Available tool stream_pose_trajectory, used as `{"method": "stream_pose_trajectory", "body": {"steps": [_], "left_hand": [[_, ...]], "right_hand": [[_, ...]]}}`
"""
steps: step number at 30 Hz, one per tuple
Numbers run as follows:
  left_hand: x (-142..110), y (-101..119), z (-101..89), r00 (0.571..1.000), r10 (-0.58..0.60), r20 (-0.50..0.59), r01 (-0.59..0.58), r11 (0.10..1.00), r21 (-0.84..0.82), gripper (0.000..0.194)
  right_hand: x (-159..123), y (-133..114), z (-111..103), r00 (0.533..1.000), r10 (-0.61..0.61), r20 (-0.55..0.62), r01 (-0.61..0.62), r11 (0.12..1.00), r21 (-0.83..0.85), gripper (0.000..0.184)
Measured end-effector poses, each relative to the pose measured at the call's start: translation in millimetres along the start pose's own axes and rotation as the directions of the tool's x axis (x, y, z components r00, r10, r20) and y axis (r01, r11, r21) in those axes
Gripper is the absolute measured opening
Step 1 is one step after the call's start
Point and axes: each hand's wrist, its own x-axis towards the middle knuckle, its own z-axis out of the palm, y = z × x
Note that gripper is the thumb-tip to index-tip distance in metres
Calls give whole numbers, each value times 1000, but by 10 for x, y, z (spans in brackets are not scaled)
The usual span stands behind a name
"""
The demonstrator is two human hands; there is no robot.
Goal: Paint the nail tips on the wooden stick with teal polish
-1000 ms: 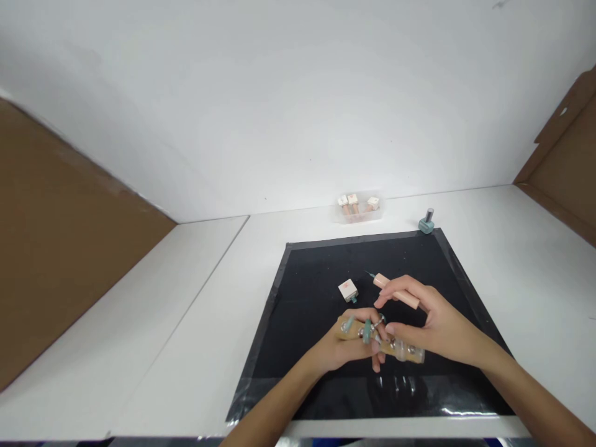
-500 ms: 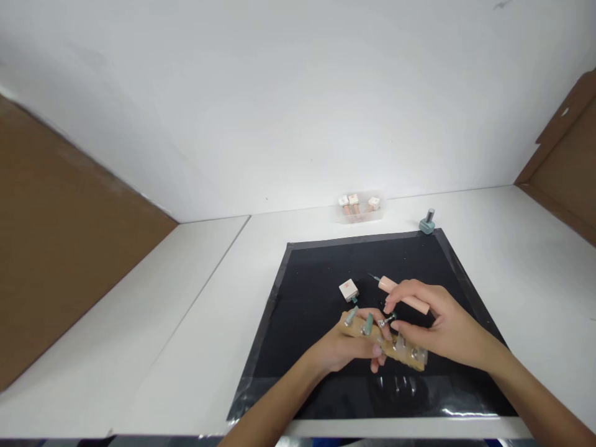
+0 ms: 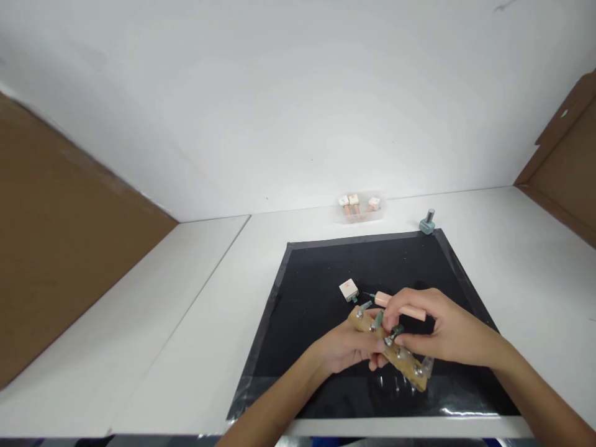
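Sloping yellow strip [image 3: 394, 356], steeper than before

Clear tray [image 3: 374, 216] near the white wall [image 3: 279, 112], between brown panels [image 3: 69, 236].

Peach brush handle [image 3: 383, 300], tan strip [image 3: 395, 359], black mat [image 3: 316, 267], grey-teal bottle [image 3: 426, 227]

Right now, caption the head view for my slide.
Left hand holds a tan strip, right hand a peach-handled brush, above a black mat.
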Motion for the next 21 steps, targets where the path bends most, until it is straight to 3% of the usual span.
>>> {"method": "stream_pose_trajectory", "body": {"steps": [9,21], "left_hand": [[34,-26,11,1000,7,3,-7,1000,-7,39],[64,-90,-23,999,33,-25,-33,999,-17,39]], "right_hand": [[-1,-2,25,1000,28,-1,-28,999,21,21],[2,-83,-3,1000,-22,-21,19,991,-130,21]]}}
